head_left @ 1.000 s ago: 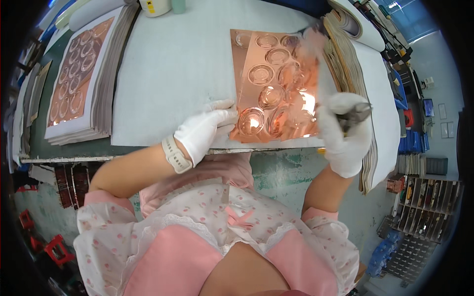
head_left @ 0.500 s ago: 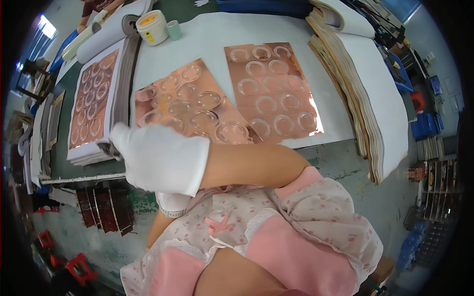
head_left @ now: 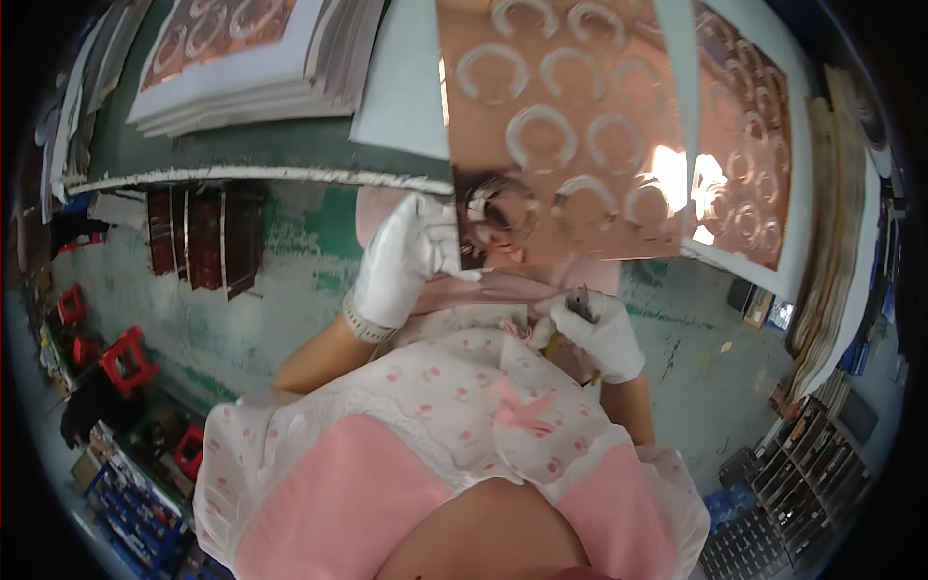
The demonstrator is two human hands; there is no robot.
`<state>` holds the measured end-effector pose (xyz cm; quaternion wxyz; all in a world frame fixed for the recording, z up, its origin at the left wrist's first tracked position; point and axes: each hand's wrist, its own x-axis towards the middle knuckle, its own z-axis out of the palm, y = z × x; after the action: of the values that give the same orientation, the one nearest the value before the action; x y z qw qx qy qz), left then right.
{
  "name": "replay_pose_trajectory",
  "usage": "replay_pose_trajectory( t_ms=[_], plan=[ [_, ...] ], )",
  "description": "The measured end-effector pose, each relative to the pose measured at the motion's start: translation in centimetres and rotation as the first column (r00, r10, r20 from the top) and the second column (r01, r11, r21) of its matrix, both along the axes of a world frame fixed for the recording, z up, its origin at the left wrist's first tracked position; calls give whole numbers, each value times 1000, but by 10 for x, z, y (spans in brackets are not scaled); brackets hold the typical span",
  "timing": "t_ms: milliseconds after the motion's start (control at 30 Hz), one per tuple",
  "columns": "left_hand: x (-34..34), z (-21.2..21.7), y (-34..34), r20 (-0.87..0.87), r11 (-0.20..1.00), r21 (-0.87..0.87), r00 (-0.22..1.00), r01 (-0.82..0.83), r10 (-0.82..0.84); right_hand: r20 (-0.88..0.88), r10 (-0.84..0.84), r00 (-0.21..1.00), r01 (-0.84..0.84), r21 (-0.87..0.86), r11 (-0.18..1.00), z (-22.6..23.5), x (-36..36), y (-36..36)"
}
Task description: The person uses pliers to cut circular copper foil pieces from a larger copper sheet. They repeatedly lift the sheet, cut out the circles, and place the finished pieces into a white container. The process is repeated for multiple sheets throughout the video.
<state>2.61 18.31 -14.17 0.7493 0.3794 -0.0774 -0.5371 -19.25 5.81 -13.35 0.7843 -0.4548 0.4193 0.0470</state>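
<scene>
My left hand (head_left: pixel 411 256), in a white glove, has its fingers closed on the near left corner of a shiny copper-coloured sheet (head_left: pixel 570 174) bearing rows of ring shapes. That sheet reaches out past the table's front edge and mirrors the surroundings at its corner. My right hand (head_left: pixel 604 338), also gloved in white, is drawn in close to my body below the sheet, fingers bent. At its fingertips is a small dark grey thing (head_left: pixel 583 304) whose kind I cannot make out. A second copper-coloured sheet (head_left: pixel 739 145) with rings lies to the right on white paper.
At the left a thick paper stack (head_left: pixel 246 101) carries another ringed copper-coloured sheet (head_left: pixel 217 34). Another tall paper stack (head_left: pixel 826 222) stands at the right. The table's front edge (head_left: pixel 261 174) crosses before me. Red stools (head_left: pixel 130 358) stand on the floor at the left.
My right hand has come back from the left to near my body. My left hand has moved up and taken hold of the sheet, now nearer me. The view has shifted.
</scene>
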Motion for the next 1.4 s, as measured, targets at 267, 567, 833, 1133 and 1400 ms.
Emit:
replay_pose_trajectory(
  t_ms=[267, 567, 833, 1133, 1400],
  plan=[
    [-15, -45, 22, 189, 778, 390, 784, 493, -591, -135, -84, 987, 88, 24, 996, 20, 54, 56],
    [-36, -22, -6, -106, 767, 236, 800, 597, -590, 313, 31, 949, -37, 13, 999, -6, 21, 47],
    [-48, -14, -8, 124, 861, 270, 871, 431, -475, -14, 263, 965, -257, 163, 952, -10, 15, 37],
    [15, -18, 11, 87, 841, 384, 892, 381, -444, 16, 199, 980, -181, -343, 922, -23, 32, 46],
    [5, 27, -31, 469, 820, 492, 705, 293, -533, 128, 65, 990, 2, -463, 886, -9, 22, 39]
  ],
)
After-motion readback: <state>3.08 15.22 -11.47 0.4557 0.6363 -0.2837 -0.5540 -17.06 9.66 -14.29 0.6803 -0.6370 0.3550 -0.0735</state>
